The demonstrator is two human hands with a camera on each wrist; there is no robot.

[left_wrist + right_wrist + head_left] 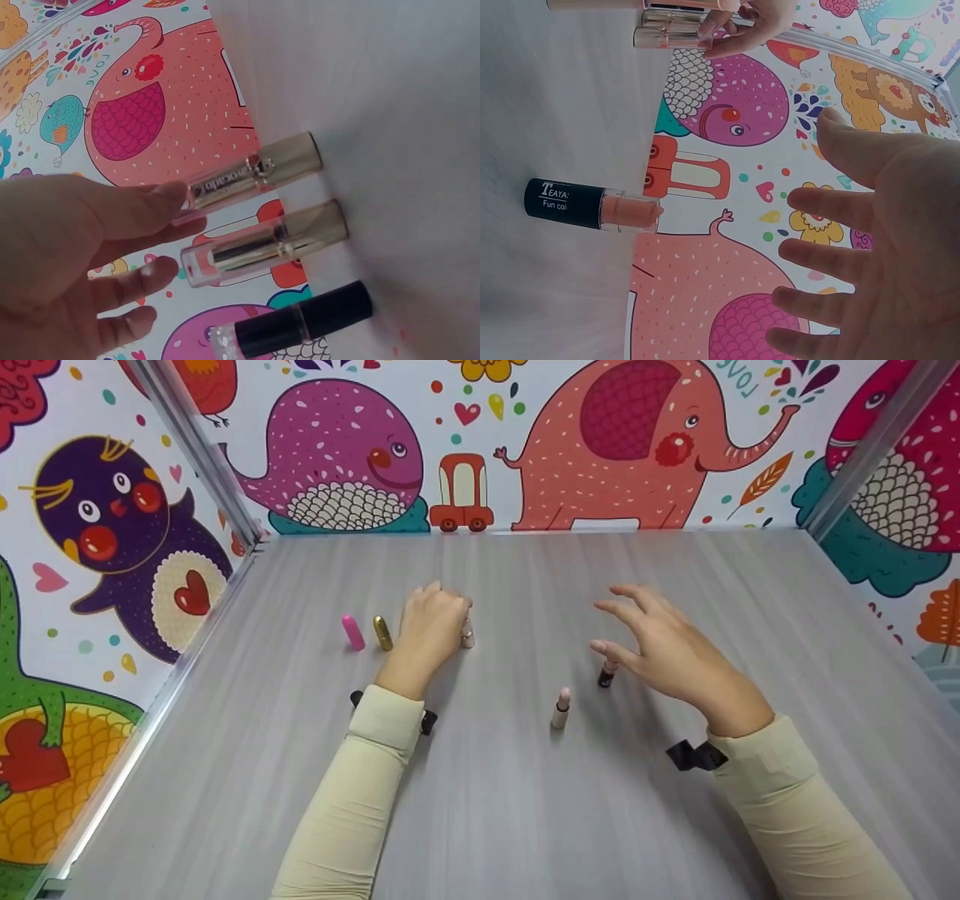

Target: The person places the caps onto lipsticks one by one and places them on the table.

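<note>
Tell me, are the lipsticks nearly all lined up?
Partly, it seems. The pink lipstick and gold lipstick already stand side by side. The left hand touches a clear-capped lipstick next to them. The black lipstick and beige lipstick stand apart, by the open right hand.

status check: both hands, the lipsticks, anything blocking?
Left hand fingertips on a gold-cased lipstick, grip unclear. Right hand open, hovering over the black-based lipstick. Pale pink lipstick upright nearby; nothing blocking.
</note>
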